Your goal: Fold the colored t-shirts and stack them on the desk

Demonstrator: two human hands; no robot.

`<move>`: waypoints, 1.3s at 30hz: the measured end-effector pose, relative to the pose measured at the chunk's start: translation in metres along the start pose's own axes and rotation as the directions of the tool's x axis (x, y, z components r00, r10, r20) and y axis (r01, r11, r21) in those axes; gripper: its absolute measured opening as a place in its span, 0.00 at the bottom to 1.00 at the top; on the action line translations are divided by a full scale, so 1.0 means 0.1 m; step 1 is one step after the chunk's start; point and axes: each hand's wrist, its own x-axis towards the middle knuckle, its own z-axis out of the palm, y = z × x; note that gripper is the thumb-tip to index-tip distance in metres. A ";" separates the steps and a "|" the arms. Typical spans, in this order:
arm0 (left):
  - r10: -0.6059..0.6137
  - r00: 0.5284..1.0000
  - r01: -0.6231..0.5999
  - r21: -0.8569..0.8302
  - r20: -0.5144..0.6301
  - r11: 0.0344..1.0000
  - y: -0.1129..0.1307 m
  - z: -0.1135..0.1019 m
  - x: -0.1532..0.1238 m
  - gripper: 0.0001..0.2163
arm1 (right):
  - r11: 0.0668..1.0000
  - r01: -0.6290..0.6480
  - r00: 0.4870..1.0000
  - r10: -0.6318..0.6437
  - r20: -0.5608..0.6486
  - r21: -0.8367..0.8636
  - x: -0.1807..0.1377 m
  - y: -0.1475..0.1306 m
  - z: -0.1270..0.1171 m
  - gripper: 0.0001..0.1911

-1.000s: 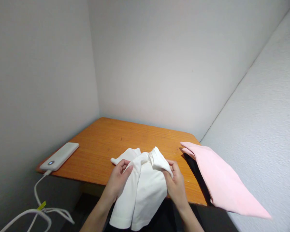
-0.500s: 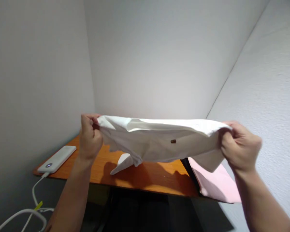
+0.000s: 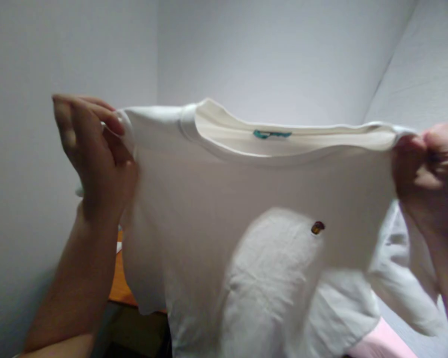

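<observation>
A white T-shirt [image 3: 216,199] hangs spread out in front of me, its neckline up with a teal label [image 3: 272,134] inside the collar and a small brown emblem [image 3: 317,227] on the chest. My left hand [image 3: 93,149] pinches the left shoulder. My right hand [image 3: 427,169] grips the right shoulder. The shirt hides most of what lies behind it.
A sliver of the orange wooden table [image 3: 118,283] shows under my left forearm. A pink cloth [image 3: 377,343] peeks out at the bottom right. Pale walls close in at the left, back and right.
Both hands have raised the T-shirt from the table and pulled it apart, so it now hangs open before me. The power bank and most of the table are now covered.
</observation>
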 end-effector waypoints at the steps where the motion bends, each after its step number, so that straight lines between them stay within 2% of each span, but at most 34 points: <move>1: 0.017 0.999 -0.018 0.004 0.035 1.000 -0.01 -0.05 -0.08 0.16 | 0.995 0.061 0.998 -0.063 -0.026 -0.074 -0.05 -0.01 0.06 0.25; 3: 0.014 0.993 -0.012 -0.018 0.116 1.000 -0.11 -0.12 -0.24 0.16 | 0.979 0.154 0.986 -0.161 -0.041 -0.134 -0.20 -0.03 0.23 0.24; 6: 0.021 0.983 -0.006 -0.083 0.180 0.997 -0.49 -0.04 -0.49 0.14 | 0.984 0.177 0.983 -0.177 0.056 -0.001 -0.45 -0.02 0.76 0.24; 8: 0.027 0.963 -0.002 -0.094 0.267 0.996 -0.83 0.25 -0.65 0.11 | 0.988 0.148 0.968 -0.153 0.200 0.039 -0.56 -0.02 1.32 0.24; 10: -0.014 0.898 0.029 -0.028 0.441 0.999 -1.15 0.70 -0.84 0.10 | 0.993 0.121 0.916 -0.106 0.387 -0.014 -0.64 -0.05 1.99 0.24; 11: -0.058 0.833 0.047 0.035 0.550 0.998 -1.29 0.95 -0.96 0.11 | 0.992 0.097 0.872 -0.048 0.487 -0.076 -0.69 -0.08 2.32 0.24; 13: -0.097 0.712 0.047 0.090 0.696 0.995 -1.49 1.43 -1.29 0.15 | 0.980 0.049 0.738 0.093 0.668 -0.191 -0.87 -0.18 2.93 0.21; 14: -0.106 0.651 0.042 0.104 0.751 0.994 -1.56 1.62 -1.50 0.16 | 0.972 0.032 0.667 0.151 0.729 -0.231 -1.01 -0.24 3.19 0.19; 16: -0.112 0.507 0.029 0.113 0.855 0.993 -1.66 1.85 -1.99 0.17 | 0.966 0.012 0.568 0.206 0.797 -0.258 -1.41 -0.38 3.55 0.18; 19: -0.127 0.243 0.024 0.125 0.962 0.992 -1.76 1.91 -2.74 0.18 | 0.964 -0.028 0.421 0.253 0.871 -0.266 -2.16 -0.54 3.83 0.21; 21: -0.165 0.091 0.025 0.164 0.982 0.986 -1.84 1.88 -3.14 0.21 | 0.955 -0.059 0.327 0.295 0.898 -0.292 -2.60 -0.55 3.92 0.26; 23: -0.213 -0.015 0.020 0.213 0.977 0.977 -1.94 1.89 -3.39 0.26 | 0.941 -0.101 0.253 0.339 0.906 -0.324 -2.92 -0.48 4.03 0.31; 24: -0.230 -0.050 0.015 0.231 0.972 0.973 -1.99 1.92 -3.48 0.28 | 0.934 -0.123 0.226 0.357 0.906 -0.337 -3.02 -0.42 4.09 0.33; 26: -0.249 -0.086 0.002 0.250 0.965 0.968 -2.07 2.01 -3.57 0.30 | 0.924 -0.157 0.194 0.376 0.906 -0.350 -3.13 -0.29 4.24 0.35; 29: -0.262 -0.089 -0.025 0.261 0.961 0.965 -2.14 2.17 -3.65 0.31 | 0.922 -0.152 0.216 0.383 0.898 -0.357 -3.19 -0.11 4.47 0.35; 34: -0.273 -0.033 -0.076 0.270 0.961 0.960 -2.15 2.25 -3.73 0.30 | 0.929 -0.147 0.283 0.368 0.886 -0.339 -3.24 -0.02 4.65 0.34; 37: -0.254 -0.008 -0.100 0.252 0.967 0.963 -2.12 2.22 -3.67 0.27 | 0.939 -0.208 0.334 0.331 0.882 -0.274 -3.19 -0.06 4.62 0.33; 39: -0.221 0.027 -0.121 0.223 0.975 0.967 -2.05 2.22 -3.57 0.26 | 0.939 -0.243 0.371 0.322 0.871 -0.244 -3.10 -0.10 4.56 0.31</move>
